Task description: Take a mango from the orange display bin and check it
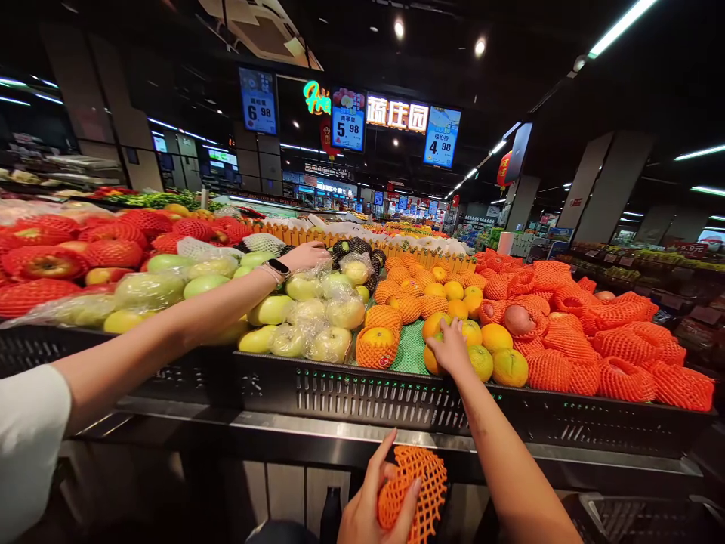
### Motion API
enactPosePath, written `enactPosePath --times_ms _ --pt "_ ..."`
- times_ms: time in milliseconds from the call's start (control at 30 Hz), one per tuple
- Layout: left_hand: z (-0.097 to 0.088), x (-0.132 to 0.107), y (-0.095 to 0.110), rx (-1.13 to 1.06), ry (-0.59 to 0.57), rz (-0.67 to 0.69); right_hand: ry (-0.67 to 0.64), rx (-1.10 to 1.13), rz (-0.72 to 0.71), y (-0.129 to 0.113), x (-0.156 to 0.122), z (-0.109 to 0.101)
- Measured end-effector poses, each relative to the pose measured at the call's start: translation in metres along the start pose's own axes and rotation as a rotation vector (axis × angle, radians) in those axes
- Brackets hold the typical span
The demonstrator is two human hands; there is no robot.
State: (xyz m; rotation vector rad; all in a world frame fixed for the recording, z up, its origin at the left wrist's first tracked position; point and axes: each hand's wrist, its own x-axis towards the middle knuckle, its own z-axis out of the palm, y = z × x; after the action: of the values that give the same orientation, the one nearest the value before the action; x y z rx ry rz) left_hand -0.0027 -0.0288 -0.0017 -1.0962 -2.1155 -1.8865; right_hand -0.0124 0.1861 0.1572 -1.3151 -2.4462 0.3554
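The right forearm, right hand and left hand are bare.

A supermarket produce section is shown. Long black display bins are heaped with green apples, oranges and fruit wrapped in orange foam netting. Hanging price signs marked 6.98, 5.98 and 4.98 are seen overhead beside an illuminated Chinese shop sign, and further stocked aisles are visible behind.
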Motion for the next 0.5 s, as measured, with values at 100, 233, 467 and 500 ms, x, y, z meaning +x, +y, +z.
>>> enactPosePath --times_ms 100,233,467,500 --pt "0.001 0.0 -0.002 0.018 -0.021 0.003 0.005 -0.002 -0.045 0.001 -0.005 0.0" --pt "0.006 0.0 -0.001 0.018 -0.051 -0.01 0.084 -0.026 -0.036 -0.009 -0.021 0.006" --pt "0.006 0.0 -0.002 -0.029 -0.019 -0.005 0.247 0.104 -0.129 0.006 -0.067 0.014" --pt "0.004 0.0 -0.003 -0.059 -0.009 -0.016 0.299 0.195 -0.206 0.016 -0.086 0.021"
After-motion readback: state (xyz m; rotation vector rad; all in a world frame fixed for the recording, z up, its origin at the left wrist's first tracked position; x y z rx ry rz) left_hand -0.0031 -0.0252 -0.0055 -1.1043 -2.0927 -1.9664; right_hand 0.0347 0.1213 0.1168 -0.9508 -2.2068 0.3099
